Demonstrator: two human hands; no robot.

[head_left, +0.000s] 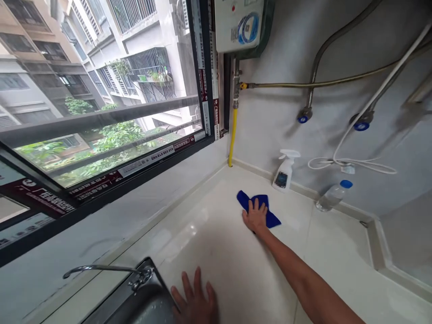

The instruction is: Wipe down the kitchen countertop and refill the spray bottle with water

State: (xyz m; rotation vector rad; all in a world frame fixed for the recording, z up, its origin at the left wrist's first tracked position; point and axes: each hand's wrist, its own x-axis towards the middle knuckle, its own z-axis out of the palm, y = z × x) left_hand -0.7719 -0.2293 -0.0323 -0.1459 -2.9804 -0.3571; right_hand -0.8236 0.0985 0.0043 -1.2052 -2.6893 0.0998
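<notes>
My right hand (pixel 256 216) lies on a dark blue cloth (pixel 261 200) on the pale countertop (pixel 216 229), near the back corner. Its fingers are spread flat over the cloth, and the cloth's folded corners stick out around them. Close to the bottom edge, my left hand (pixel 195 301) has its fingers spread and nothing in them. It is just right of the sink's rim and seems to rest on the counter; the frame cuts off its lower part.
A metal sink (pixel 135 306) with a chrome faucet (pixel 145 273) is at lower left. Against the back wall stand a white spray bottle (pixel 284 173) and a blue-capped clear bottle (pixel 332 196). A coiled white cable (pixel 354 164) and a yellow pipe (pixel 232 137) are nearby.
</notes>
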